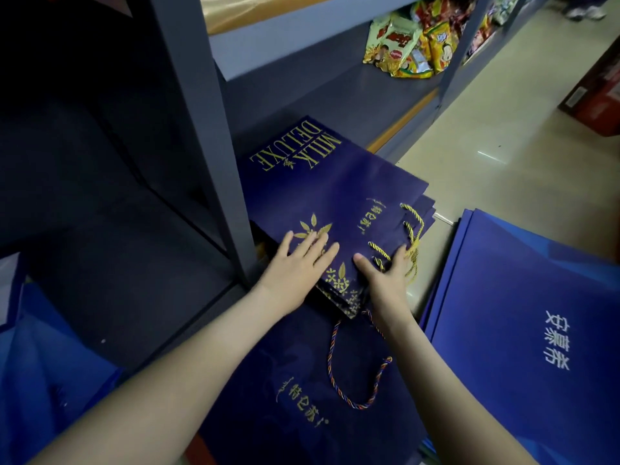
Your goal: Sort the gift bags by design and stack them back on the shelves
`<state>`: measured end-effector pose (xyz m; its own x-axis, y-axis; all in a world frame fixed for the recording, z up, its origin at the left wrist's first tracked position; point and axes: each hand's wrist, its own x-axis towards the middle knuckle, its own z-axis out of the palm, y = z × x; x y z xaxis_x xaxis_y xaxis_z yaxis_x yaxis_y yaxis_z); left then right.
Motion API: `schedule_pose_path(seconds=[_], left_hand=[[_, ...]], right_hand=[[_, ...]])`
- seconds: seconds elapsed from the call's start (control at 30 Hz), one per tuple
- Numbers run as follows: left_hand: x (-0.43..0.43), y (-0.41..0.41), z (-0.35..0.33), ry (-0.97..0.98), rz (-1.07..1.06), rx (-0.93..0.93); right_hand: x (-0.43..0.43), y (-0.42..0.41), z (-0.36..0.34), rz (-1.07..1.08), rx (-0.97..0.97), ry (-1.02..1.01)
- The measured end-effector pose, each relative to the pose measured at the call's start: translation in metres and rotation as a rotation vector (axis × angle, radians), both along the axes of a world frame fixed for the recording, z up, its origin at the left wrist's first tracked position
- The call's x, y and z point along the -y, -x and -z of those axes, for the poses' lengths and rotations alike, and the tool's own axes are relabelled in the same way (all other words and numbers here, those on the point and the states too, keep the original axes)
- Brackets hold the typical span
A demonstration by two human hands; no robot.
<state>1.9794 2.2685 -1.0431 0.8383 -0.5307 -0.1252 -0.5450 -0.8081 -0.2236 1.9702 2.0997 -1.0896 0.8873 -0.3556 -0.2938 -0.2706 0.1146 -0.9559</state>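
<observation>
A stack of dark purple gift bags [332, 182] printed "MILK DELUXE" in gold lies half on the bottom shelf [352, 99], its near end sticking out over the floor. My left hand [298, 263] rests flat on the stack's near left corner, fingers straight. My right hand [385, 276] presses the near right corner by the gold cord handles [411, 226], thumb spread out. Under my arms lies another dark navy bag [302, 380] with a multicoloured cord. A pile of brighter blue bags [523, 297] with white characters lies on the floor at right.
A grey shelf upright [208, 129] stands just left of the stack. Snack packets [412, 41] sit at the shelf's far end. More blue bags [43, 380] lie at lower left. A red-brown box [597, 95] stands on the cream floor at right.
</observation>
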Motion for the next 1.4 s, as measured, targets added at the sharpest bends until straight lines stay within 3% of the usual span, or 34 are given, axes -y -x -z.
schedule_pose_path(seconds=[0.17, 0.4, 0.5, 0.57, 0.67, 0.73, 0.97, 1.1, 1.3, 1.4], left_hand=[[0.007, 0.006, 0.007, 0.201, 0.047, 0.064], [0.002, 0.004, 0.010, 0.336, -0.148, 0.080], [0.000, 0.030, 0.022, 0.373, -0.129, 0.068], [-0.002, 0.065, 0.038, 0.397, -0.064, -0.003], [-0.013, 0.122, 0.069, 0.325, 0.053, -0.116], [-0.025, 0.146, 0.091, 0.264, 0.060, -0.195], [-0.043, 0.150, 0.103, 0.195, -0.252, -0.469], [-0.049, 0.130, 0.094, 0.144, -0.408, -0.522], [-0.054, 0.112, 0.090, 0.190, -0.441, -0.634], [-0.048, 0.113, 0.094, 0.208, -0.444, -0.628]], right_hand=[[-0.015, -0.014, -0.023, -0.064, 0.056, 0.204], [-0.019, -0.053, -0.052, -0.617, 0.189, 0.517], [-0.016, -0.026, -0.047, -0.663, 0.324, 0.751], [-0.007, 0.009, -0.023, -0.645, 0.258, 0.796], [0.019, 0.066, 0.019, -0.745, -0.201, 0.953], [0.033, 0.090, 0.037, -0.798, -0.369, 1.019], [0.047, 0.120, 0.036, -0.767, -0.391, 1.102], [0.045, 0.129, 0.024, -0.772, -0.377, 1.119], [0.034, 0.142, 0.027, -0.793, -0.359, 1.172], [0.026, 0.141, 0.021, -0.821, -0.299, 1.317]])
